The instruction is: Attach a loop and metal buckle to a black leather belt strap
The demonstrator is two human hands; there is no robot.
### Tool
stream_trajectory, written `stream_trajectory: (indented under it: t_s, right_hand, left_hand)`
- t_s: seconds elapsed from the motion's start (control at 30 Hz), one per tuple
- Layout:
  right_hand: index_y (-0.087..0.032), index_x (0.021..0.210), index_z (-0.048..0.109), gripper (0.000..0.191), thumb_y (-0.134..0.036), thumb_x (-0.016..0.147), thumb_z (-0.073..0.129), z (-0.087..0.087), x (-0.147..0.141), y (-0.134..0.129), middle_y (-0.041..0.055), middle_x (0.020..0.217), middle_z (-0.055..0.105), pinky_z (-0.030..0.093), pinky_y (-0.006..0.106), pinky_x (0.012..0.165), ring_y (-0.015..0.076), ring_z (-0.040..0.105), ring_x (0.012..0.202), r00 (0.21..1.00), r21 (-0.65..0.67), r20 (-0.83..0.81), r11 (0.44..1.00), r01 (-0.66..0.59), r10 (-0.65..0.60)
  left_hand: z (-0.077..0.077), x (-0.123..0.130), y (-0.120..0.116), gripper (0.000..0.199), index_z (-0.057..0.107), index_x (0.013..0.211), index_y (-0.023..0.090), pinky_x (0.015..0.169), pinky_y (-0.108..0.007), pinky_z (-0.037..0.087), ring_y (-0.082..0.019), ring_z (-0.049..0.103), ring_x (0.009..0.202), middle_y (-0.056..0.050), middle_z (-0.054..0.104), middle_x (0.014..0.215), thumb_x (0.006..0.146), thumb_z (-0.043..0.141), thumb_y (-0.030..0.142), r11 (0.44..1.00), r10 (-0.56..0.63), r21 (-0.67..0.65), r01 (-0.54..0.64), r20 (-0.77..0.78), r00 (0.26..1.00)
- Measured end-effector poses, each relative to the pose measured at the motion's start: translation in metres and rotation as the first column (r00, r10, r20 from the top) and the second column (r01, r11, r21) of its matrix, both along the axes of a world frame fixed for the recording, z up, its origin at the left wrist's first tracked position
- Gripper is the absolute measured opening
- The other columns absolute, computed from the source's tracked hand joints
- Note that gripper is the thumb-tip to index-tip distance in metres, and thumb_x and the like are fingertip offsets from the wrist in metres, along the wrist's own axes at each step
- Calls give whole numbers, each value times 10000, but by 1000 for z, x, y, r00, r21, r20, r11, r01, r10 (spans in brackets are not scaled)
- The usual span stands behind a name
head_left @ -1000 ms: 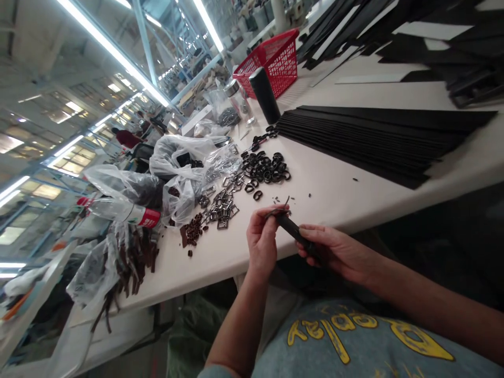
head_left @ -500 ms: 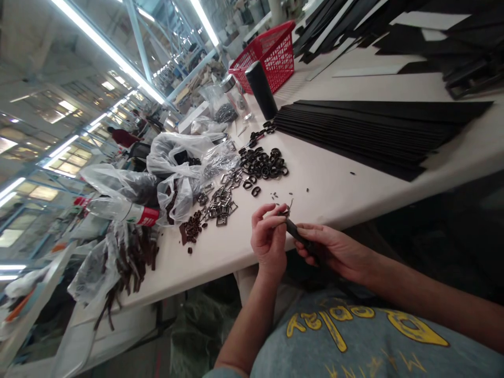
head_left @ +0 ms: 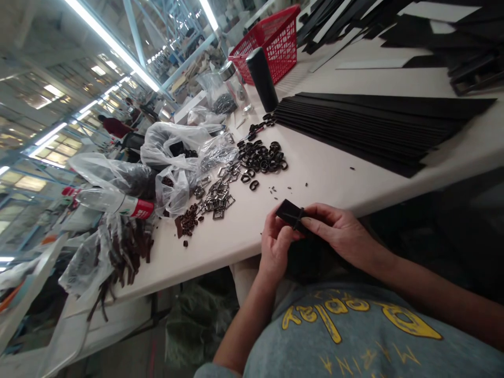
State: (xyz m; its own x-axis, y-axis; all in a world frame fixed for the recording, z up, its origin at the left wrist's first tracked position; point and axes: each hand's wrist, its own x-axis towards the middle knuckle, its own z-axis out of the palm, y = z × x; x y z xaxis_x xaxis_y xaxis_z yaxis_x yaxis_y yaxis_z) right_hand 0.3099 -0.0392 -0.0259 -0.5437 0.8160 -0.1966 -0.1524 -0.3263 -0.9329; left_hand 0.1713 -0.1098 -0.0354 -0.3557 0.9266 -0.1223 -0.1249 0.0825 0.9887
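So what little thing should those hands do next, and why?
Perhaps the right hand should nudge the narrow black band along the black strap: the band crosses the strap short of its end, right by that hand's fingertips, and the left hand is there to steady it.

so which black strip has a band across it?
The held strip, gripped by the left hand and right hand: a narrow dark band crosses it near its end; the stacked strips on the table show none.
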Motion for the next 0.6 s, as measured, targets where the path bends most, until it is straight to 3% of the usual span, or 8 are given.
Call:
stream_trajectory:
  t_s: [0.13,0.33,0.47,0.6]
  right_hand:
    - [-218,850,706,323,-535,791,685,-1,2,0,21,805,720,529,296,735,192,638,766,994,203,109,979,-16,-6]
    - [-217,837,698,224,-431,824,631,1,1,-5,16,762,723,509,293,715,190,639,727,971,359,235,933,-41,-47]
    - [-218,836,697,207,-399,837,595,3,2,-6,14,757,726,502,282,697,181,630,701,954,442,293,894,-74,-66]
    - [-207,765,672,221,-393,843,583,-1,10,0,-13,664,657,459,249,598,148,569,625,934,425,351,878,-219,63]
  left_hand:
    - [5,-6,0,430,712,1067,215,607,-228,472,-115,596,655,-15,720,877,777,746,530,995,-49,-81,49,6,999]
    - [2,-3,4,328,764,899,187,583,-214,421,-72,506,585,16,699,768,672,839,412,991,87,-112,-70,155,984]
    - [7,2,6,287,774,844,186,673,-232,488,-116,617,696,-12,745,825,634,861,362,991,103,-108,-83,192,976]
    - [9,1,7,215,771,772,191,780,-262,525,-136,660,755,-11,761,811,632,866,324,992,124,-46,-117,216,969]
